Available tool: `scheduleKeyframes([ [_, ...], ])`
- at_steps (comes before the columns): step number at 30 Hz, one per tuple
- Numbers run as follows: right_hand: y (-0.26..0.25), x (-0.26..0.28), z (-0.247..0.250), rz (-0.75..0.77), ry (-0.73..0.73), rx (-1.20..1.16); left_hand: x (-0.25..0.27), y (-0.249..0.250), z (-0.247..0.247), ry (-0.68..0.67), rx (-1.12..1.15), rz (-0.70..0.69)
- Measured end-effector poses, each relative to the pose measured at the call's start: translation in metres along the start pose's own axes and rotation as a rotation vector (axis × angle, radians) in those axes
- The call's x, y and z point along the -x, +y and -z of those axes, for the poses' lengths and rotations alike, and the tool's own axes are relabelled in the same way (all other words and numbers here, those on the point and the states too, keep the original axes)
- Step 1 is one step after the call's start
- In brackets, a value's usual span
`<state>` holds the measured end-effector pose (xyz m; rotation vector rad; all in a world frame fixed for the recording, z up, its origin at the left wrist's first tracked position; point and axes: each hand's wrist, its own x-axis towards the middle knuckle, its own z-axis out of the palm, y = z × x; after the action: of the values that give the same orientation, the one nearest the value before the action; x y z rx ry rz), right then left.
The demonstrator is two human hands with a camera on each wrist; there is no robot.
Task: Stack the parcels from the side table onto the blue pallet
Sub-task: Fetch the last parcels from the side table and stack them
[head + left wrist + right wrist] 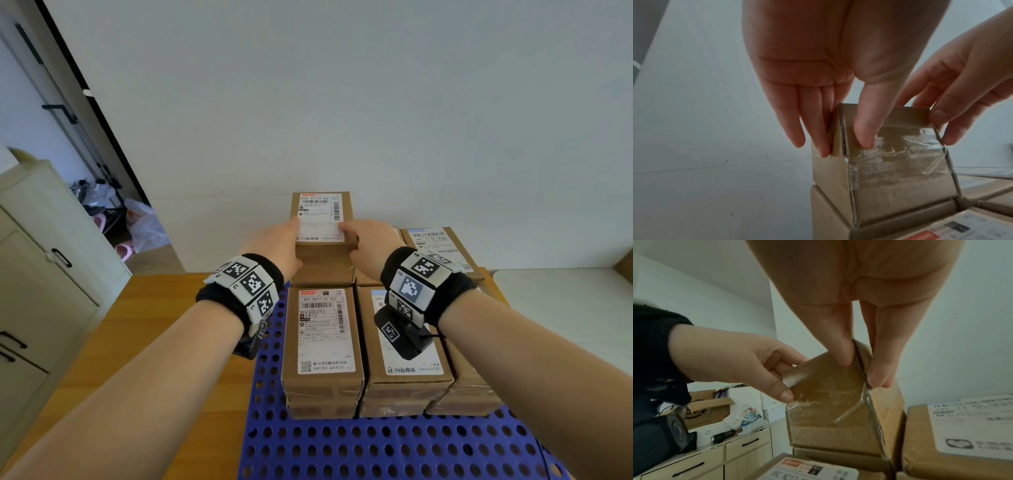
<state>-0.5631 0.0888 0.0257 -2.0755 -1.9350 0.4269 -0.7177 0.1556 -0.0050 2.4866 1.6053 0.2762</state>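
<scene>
A brown cardboard parcel [322, 212] with a white label lies on top of the back left parcels of the stack on the blue perforated pallet [376, 445]. Both hands hold its near end. My left hand [292, 241] pinches the left corner, fingers along the side and thumb on the taped end face [896, 162]. My right hand [352, 240] pinches the right corner in the same way [861, 371]. Lower labelled parcels [322, 329] fill the pallet's far part in two layers. The parcel's underside contact is partly hidden.
The pallet lies on a wooden table [171, 325] against a white wall. A pale cabinet [41, 257] stands at the left, with a doorway and bags behind it. A white surface [565, 308] lies at the right. The pallet's near part shows bare blue holes.
</scene>
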Motion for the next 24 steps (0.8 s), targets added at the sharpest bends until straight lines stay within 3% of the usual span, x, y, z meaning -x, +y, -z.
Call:
scheduleKeyframes([
  [24,0.009,0.004,0.0,-0.051,0.074,-0.037,0.016,0.015,0.016,-0.011,-0.063,-0.034],
])
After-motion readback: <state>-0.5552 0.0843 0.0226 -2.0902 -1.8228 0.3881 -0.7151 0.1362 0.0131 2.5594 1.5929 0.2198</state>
